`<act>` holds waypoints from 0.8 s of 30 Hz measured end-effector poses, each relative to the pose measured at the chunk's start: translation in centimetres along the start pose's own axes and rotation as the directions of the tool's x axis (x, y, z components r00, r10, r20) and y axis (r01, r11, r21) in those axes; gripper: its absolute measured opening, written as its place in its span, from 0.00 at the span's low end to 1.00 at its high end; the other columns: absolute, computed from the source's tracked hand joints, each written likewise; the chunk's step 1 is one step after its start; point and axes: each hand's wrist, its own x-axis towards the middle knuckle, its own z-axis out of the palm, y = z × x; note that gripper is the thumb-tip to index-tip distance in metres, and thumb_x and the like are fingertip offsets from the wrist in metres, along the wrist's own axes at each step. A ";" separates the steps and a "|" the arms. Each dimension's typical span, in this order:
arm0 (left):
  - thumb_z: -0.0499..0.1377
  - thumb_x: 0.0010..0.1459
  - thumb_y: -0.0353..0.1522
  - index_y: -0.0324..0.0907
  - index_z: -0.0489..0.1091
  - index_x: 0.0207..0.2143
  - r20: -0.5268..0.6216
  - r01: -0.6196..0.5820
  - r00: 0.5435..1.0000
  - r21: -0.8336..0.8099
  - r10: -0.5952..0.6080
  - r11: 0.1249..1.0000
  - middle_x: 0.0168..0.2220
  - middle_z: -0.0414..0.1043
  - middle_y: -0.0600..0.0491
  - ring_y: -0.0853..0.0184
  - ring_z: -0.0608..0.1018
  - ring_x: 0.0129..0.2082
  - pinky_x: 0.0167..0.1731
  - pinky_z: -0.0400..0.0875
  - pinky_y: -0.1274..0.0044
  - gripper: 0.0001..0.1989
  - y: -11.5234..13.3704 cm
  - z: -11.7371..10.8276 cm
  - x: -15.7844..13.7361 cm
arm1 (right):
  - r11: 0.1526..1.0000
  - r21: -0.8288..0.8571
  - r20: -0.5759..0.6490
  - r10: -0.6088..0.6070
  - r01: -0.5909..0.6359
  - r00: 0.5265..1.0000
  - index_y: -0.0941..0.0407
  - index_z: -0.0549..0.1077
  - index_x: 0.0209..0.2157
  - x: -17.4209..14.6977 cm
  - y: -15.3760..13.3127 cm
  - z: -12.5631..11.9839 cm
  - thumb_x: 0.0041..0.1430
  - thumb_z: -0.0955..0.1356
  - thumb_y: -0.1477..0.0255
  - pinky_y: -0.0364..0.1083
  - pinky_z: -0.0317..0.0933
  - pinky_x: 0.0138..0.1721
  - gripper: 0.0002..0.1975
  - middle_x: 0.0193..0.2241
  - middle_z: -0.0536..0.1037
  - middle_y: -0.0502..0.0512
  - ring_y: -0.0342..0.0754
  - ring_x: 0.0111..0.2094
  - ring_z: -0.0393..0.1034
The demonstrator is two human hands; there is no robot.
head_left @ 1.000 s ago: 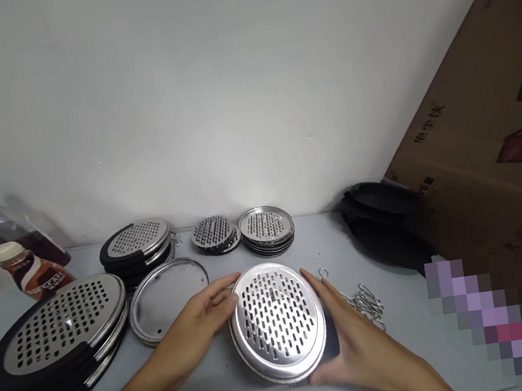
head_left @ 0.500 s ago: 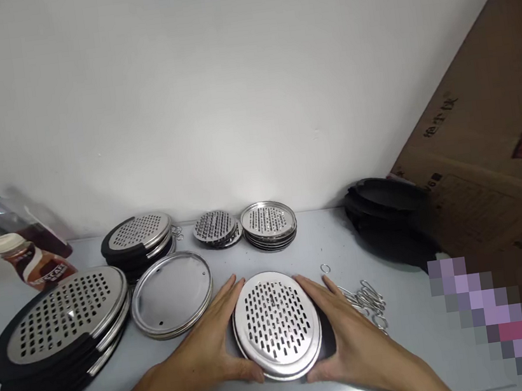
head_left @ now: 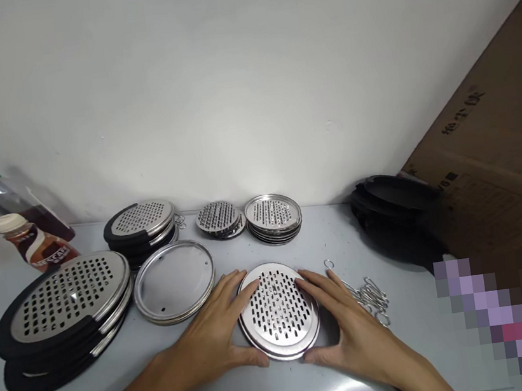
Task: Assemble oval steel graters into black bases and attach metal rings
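Observation:
A round steel grater plate [head_left: 283,308] with rows of slotted holes lies in front of me, seated on or in a wider metal rim just beneath it. My left hand [head_left: 214,333] grips its left side, index finger over the top edge and thumb at the near edge. On the opposite side my right hand [head_left: 347,319] holds it likewise, with its index fingertip on the perforated face. Left of it is a stack of shallow metal discs [head_left: 175,280]. Wire rings and hooks [head_left: 373,295] lie beyond my right hand.
Graters with black rims [head_left: 65,298] are stacked at the left, more [head_left: 141,219] behind them. Perforated plates [head_left: 218,217] and rimmed plates [head_left: 273,214] stand by the wall. Bottles [head_left: 36,241] stand far left. Black parts [head_left: 389,217] and a cardboard box [head_left: 494,177] occupy the right.
Both index fingers have come further over the top of the grater plate. The view has shifted slightly, so the surroundings sit a little higher and further right.

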 end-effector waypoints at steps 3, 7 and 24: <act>0.60 0.49 0.56 0.54 0.43 0.67 -0.010 -0.010 1.000 0.027 0.010 1.000 0.70 0.37 0.48 0.47 0.44 0.68 0.62 0.49 0.53 0.49 0.0 0.1 -0.1 | 0.998 -0.031 -0.009 -0.053 0.053 0.999 0.45 0.49 0.66 0.2 -0.2 -0.2 0.47 0.71 0.47 0.66 0.35 0.66 0.49 0.67 0.51 0.54 0.61 0.67 0.41; 0.58 0.52 0.56 0.54 0.37 0.68 0.009 -0.038 0.999 0.058 0.038 0.998 0.71 0.30 0.49 0.47 0.41 0.68 0.62 0.49 0.53 0.49 0.2 0.0 -0.2 | 0.996 -0.053 0.001 -0.075 0.075 0.997 0.45 0.48 0.67 0.5 -0.5 -0.4 0.50 0.69 0.47 0.65 0.34 0.66 0.48 0.67 0.51 0.54 0.58 0.67 0.44; 0.71 0.42 0.42 0.63 0.48 0.64 0.110 -0.022 0.994 0.115 0.009 0.993 0.70 0.31 0.53 0.43 0.43 0.67 0.60 0.49 0.51 0.51 1.3 -1.3 1.3 | 0.995 0.100 0.011 -0.025 0.024 1.000 0.51 0.57 0.64 0.9 -1.8 -1.9 0.41 0.74 0.49 0.63 0.29 0.66 0.51 0.65 0.55 0.61 0.59 0.66 0.47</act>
